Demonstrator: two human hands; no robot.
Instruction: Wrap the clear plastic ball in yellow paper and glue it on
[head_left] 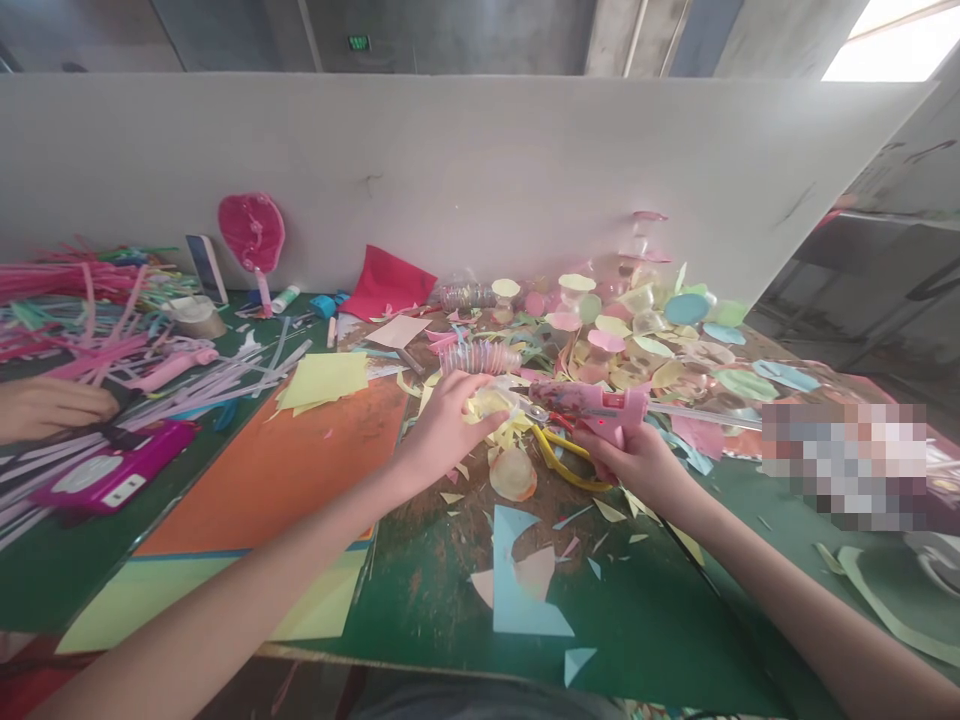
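My right hand (637, 462) is wrapped round the grip of a pink glue gun (592, 402), whose nozzle points left. My left hand (444, 425) pinches a small pale yellow paper piece (489, 403) right at the nozzle tip. Yellow-handled scissors (564, 462) lie on the table just below the gun. A translucent pale orange disc (514, 474) rests beneath my left hand.
Orange paper (281, 470) and yellow sheets (324, 380) lie to the left. A heap of pastel discs and cups (637, 340) fills the back right. Another person's hand (49, 408) rests at the far left by strips and a magenta device (112, 478). Light blue scraps (517, 590) lie near the front edge. A white board (465, 170) walls the back.
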